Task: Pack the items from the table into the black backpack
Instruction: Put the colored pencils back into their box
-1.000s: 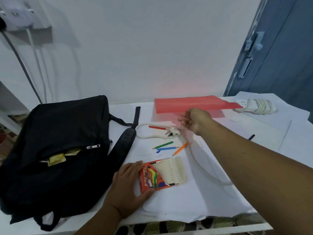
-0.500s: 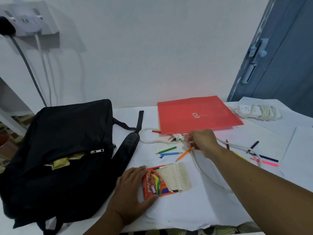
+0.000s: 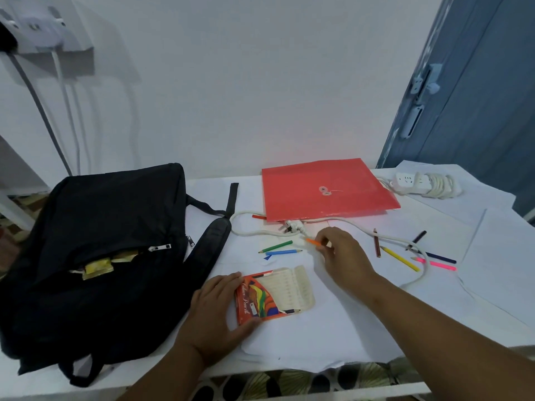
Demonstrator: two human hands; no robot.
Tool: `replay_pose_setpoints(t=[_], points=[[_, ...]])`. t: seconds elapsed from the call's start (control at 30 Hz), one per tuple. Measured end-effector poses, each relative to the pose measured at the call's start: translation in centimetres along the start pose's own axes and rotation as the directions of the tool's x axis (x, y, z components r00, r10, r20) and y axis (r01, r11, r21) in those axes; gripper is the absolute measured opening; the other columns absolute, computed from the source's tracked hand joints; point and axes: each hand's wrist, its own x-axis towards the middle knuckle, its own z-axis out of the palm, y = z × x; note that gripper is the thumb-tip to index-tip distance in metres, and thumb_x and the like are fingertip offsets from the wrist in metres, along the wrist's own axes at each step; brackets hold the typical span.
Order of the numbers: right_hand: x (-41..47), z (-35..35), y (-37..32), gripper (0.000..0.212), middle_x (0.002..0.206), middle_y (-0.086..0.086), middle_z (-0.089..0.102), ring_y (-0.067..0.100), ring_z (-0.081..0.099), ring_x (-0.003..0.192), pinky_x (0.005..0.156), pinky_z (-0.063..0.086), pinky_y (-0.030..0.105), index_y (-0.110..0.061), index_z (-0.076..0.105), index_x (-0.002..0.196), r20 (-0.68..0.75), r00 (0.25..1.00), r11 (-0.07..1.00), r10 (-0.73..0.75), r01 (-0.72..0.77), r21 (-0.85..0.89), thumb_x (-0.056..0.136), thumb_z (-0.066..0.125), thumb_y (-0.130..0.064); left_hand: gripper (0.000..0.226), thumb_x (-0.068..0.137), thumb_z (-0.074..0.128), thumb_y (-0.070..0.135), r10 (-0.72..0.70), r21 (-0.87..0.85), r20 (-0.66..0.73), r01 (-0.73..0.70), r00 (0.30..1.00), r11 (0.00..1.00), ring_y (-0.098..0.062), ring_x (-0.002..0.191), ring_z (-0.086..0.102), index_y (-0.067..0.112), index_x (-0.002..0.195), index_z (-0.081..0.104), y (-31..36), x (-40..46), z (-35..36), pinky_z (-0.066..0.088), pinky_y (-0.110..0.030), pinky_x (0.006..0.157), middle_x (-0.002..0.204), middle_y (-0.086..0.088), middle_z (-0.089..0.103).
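A grey-blue door (image 3: 474, 91) stands right of the white wall (image 3: 246, 82), a socket (image 3: 43, 27) upper left.

The backpack (image 3: 95, 250) is lying at the table's (image 3: 362, 328) left. To its right, the pencil box (image 3: 272, 295) is sitting near the front edge, with two pencils (image 3: 279, 248) lying behind it. The folder (image 3: 327, 189) is lying farther back, over a cable (image 3: 376, 234). More pencils (image 3: 405, 257) are lying right of the cable's plug (image 3: 293, 227). The power strip (image 3: 425, 185) is sitting at the far right.
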Motion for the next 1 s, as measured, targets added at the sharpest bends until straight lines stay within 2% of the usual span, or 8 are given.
replay_pose_setpoints(t=[0.13, 0.37, 0.47, 0.57, 0.7, 0.83, 0.9, 1.0], points=[[-2.1, -0.8, -3.0, 0.021, 0.086, -0.010, 0.062, 0.015, 0.062, 0.078, 0.069, 0.054, 0.030, -0.026, 0.055, 0.104, 0.019, 1.000, 0.959, 0.017, -0.021, 0.282, 0.096, 0.058, -0.007, 0.095, 0.075, 0.036, 0.092, 0.000, -0.017, -0.003, 0.000, 1.000, 1.000, -0.002, 0.141, 0.024, 0.032, 0.149, 0.039, 0.2, -0.2, -0.3, 0.025, -0.035, 0.116, 0.154, 0.020, 0.036], [-6.2, 1.9, -3.8, 0.019, 0.088, -0.009, 0.076, 0.009, 0.072, 0.091, 0.076, 0.059, 0.038, -0.019, 0.065, 0.073, 0.211, 0.977, 0.866, -0.022, -0.087, 0.492, 0.076, 0.080, -0.006, 0.094, 0.076, 0.038, 0.091, 0.010, -0.003, -0.033, -0.010, 0.999, 1.000, -0.008, 0.140, 0.032, 0.030, 0.147, 0.044, 0.3, -0.2, -0.1, 0.030, -0.038, 0.112, 0.152, 0.016, 0.041], [-7.4, 3.7, -1.6, 0.009, 0.102, -0.010, 0.073, 0.003, 0.067, 0.104, 0.080, 0.058, 0.033, -0.023, 0.075, 0.076, 0.081, 0.987, 0.893, -0.136, 0.087, 0.442, 0.076, 0.084, -0.021, 0.093, 0.076, 0.039, 0.090, 0.011, -0.005, -0.035, -0.011, 0.999, 1.000, -0.009, 0.139, 0.033, 0.028, 0.146, 0.045, 0.3, -0.1, -0.1, 0.031, -0.038, 0.111, 0.151, 0.015, 0.043], [-7.2, 4.6, -0.7, 0.008, 0.111, -0.004, 0.066, 0.003, 0.059, 0.109, 0.088, 0.050, 0.022, -0.019, 0.079, 0.088, 0.002, 0.953, 0.905, -0.302, 0.286, 0.315, 0.083, 0.074, -0.015, 0.091, 0.077, 0.041, 0.088, 0.020, 0.027, -0.044, -0.018, 0.999, 0.999, -0.011, 0.137, 0.037, 0.027, 0.145, 0.047, 0.1, 0.0, 0.1, 0.034, -0.038, 0.109, 0.149, 0.015, 0.045], [-7.3, 4.6, -1.0, 0.027, 0.118, 0.001, 0.058, 0.017, 0.049, 0.118, 0.093, 0.043, 0.029, -0.023, 0.078, 0.101, 0.129, 0.871, 0.874, -0.474, 0.447, 0.191, 0.089, 0.059, -0.009, 0.091, 0.077, 0.043, 0.088, 0.016, 0.032, -0.040, -0.015, 0.999, 0.999, -0.009, 0.139, 0.033, 0.029, 0.146, 0.044, -0.1, 0.0, 0.1, 0.026, -0.029, 0.108, 0.150, 0.016, 0.044], [-7.7, 4.4, -1.4, 0.031, 0.120, 0.000, 0.059, 0.016, 0.047, 0.119, 0.093, 0.043, 0.036, -0.023, 0.076, 0.107, 0.065, 0.904, 0.899, -0.423, 0.411, 0.150, 0.087, 0.055, -0.011, 0.090, 0.077, 0.046, 0.086, 0.013, 0.011, -0.044, -0.013, 0.999, 1.000, -0.005, 0.139, 0.029, 0.030, 0.147, 0.042, -0.2, -0.2, 0.2, 0.026, -0.032, 0.112, 0.151, 0.016, 0.042], [-7.7, 4.1, -1.7, 0.027, 0.113, -0.002, 0.061, 0.012, 0.048, 0.115, 0.089, 0.045, 0.042, -0.019, 0.074, 0.096, 0.014, 0.933, 0.926, -0.359, 0.355, 0.129, 0.083, 0.051, -0.015, 0.090, 0.077, 0.045, 0.087, 0.018, 0.006, -0.047, -0.018, 0.999, 1.000, -0.004, 0.138, 0.029, 0.030, 0.147, 0.042, -0.2, -0.1, 0.2, 0.027, -0.034, 0.112, 0.151, 0.017, 0.042], [-7.7, 3.9, -1.8, 0.025, 0.112, -0.005, 0.062, 0.011, 0.048, 0.116, 0.088, 0.040, 0.041, -0.027, 0.073, 0.088, 0.096, 0.908, 0.913, -0.407, 0.403, 0.063, 0.080, 0.051, -0.017, 0.091, 0.077, 0.045, 0.087, 0.020, 0.007, -0.040, -0.020, 0.999, 1.000, -0.004, 0.139, 0.028, 0.031, 0.148, 0.040, -0.2, 0.0, 0.3, 0.025, -0.033, 0.113, 0.151, 0.016, 0.041]])
